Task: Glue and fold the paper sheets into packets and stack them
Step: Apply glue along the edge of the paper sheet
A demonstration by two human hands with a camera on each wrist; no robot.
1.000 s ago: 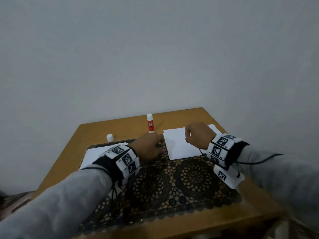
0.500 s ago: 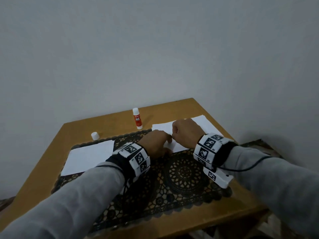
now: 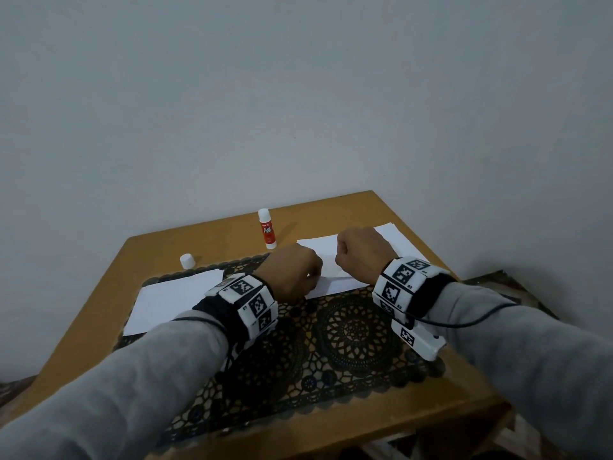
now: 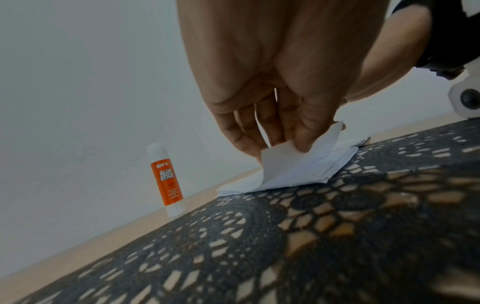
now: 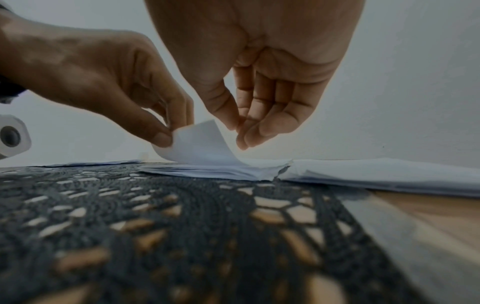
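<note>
A stack of white paper sheets (image 3: 335,260) lies at the right back of the black lace mat (image 3: 348,330). My left hand (image 3: 295,277) pinches the near-left corner of the top sheet (image 5: 200,144) between thumb and fingers and curls it up off the stack (image 4: 298,170). My right hand (image 5: 239,133) hovers just right of that raised corner with fingers curled and thumb close, holding nothing. A single white sheet (image 3: 175,298) lies flat at the mat's left. The uncapped orange glue stick (image 3: 267,229) stands upright behind the hands; its white cap (image 3: 186,261) sits farther left.
The wooden table (image 3: 331,207) stands against a plain grey wall. The stack reaches close to the table's right edge. The glue stick (image 4: 166,176) stands a short way left of my left hand (image 4: 285,142).
My left hand moved off the mat to the stack's corner and lifted the top sheet's corner. My right hand shifted left toward that corner.
</note>
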